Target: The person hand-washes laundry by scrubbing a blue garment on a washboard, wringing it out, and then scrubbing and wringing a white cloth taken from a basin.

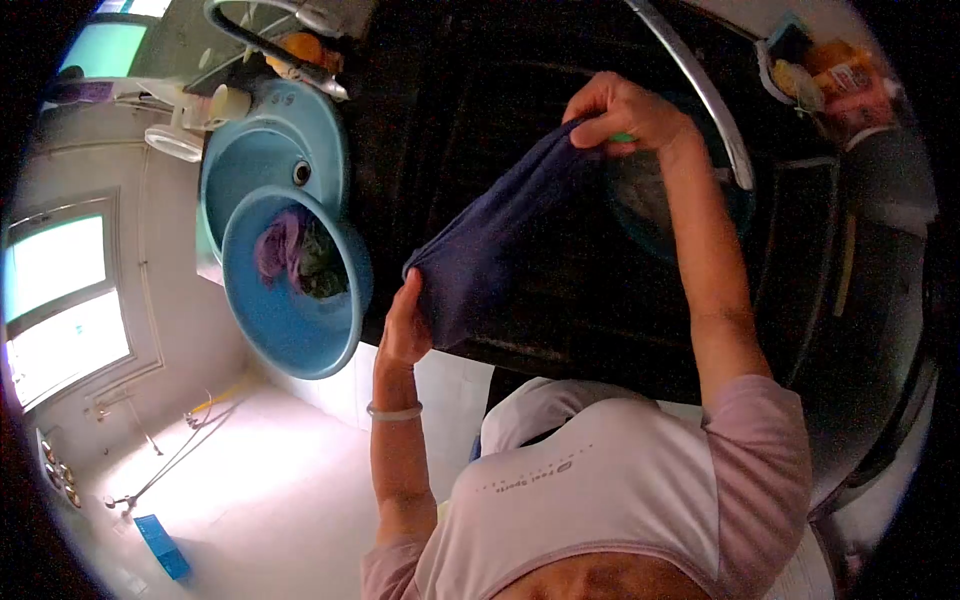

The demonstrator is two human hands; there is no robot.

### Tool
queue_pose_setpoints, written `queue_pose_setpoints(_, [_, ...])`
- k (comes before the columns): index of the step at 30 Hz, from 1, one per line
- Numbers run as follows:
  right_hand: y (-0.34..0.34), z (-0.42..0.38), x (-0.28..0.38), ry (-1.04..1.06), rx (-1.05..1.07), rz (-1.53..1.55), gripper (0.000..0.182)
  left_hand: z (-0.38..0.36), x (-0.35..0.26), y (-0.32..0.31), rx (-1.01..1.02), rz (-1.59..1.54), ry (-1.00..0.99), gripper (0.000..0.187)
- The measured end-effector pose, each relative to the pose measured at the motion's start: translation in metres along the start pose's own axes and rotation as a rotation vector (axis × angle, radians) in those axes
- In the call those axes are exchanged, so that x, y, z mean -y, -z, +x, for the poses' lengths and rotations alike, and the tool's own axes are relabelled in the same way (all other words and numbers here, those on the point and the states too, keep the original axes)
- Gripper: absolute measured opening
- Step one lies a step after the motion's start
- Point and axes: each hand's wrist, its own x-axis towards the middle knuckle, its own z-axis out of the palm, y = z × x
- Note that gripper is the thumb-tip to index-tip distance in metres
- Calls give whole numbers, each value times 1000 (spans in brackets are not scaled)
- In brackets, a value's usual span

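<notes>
A dark blue piece of cloth (490, 235) is stretched on a slant over the dark counter; whether it is a garment cannot be made out. My left hand (405, 325) pinches its lower left end. Farther up and to the right, my right hand (625, 115) has its fingers closed on the other end. A small bit of green (622, 137) shows by the right fingers, too small to name. Below the right hand, partly behind the forearm, a dim round basin (640, 235) holds something greyish. A light bracelet (394, 412) circles my left wrist.
At the left, a blue basin (262, 325) holding purple and dark green cloth rests against a blue washbasin (225, 165). A curved metal faucet (700, 80) arches over the dark counter (560, 340). Bottles and packets (840, 80) crowd the upper right corner. A blue box (160, 547) stands on the floor.
</notes>
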Motion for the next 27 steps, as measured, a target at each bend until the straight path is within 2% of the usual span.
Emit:
queue_pose_setpoints(2, [4,7,-1,-43,-40,-94,20,12,5,-1,46,-121,56,46])
queue_pose_setpoints(4, [9,27,-4,-149,-148,-238,21,31,9,-7,-101,64,-31,48])
queue_pose_setpoints(5, [13,40,-11,-214,-185,-357,15,41,9,-8,-171,160,-76,49])
queue_pose_setpoints(8, [14,63,-36,-144,-343,-552,18,64,5,-17,-404,849,-357,44])
queue_pose_setpoints(9, [8,55,-42,-136,-443,-526,23,67,24,-7,-408,927,-505,39])
queue_pose_setpoints(12, [29,52,-120,-209,-466,-535,25,79,60,-18,-330,1560,-606,47])
queue_pose_setpoints(13, [31,45,-144,-442,-477,-597,23,85,80,-17,-199,1708,-533,50])
queue_pose_setpoints(14, [33,40,-156,-494,-586,-466,19,89,99,-18,-62,1849,-455,54])
queue_pose_setpoints(16, [31,34,-169,-594,-798,-198,13,87,119,-27,-95,1946,-564,53])
queue_pose_setpoints(17, [30,32,-169,-540,-883,-63,12,85,124,-30,-109,1993,-615,53])
queue_pose_setpoints(19, [11,35,-141,-427,-1050,212,13,87,110,-37,-208,1892,-702,52])
queue_pose_setpoints(20, [-6,39,-132,-327,-1016,54,13,88,103,-38,-259,1844,-749,51])
queue_pose_setpoints(21, [-27,44,-123,-226,-978,-103,13,89,104,-33,-250,1897,-698,50])
queue_pose_setpoints(22, [-56,50,-143,26,-993,-492,12,90,108,-25,-241,1950,-647,50])
queue_pose_setpoints(23, [-92,46,-139,-23,-795,-707,6,90,114,-17,-232,2003,-600,49])
queue_pose_setpoints(26, [-100,44,-212,558,-406,-1240,4,85,129,-4,-199,2195,-455,49])
queue_pose_setpoints(27, [-76,64,-198,-30,-273,-1280,3,96,129,-7,-212,2148,-459,49])
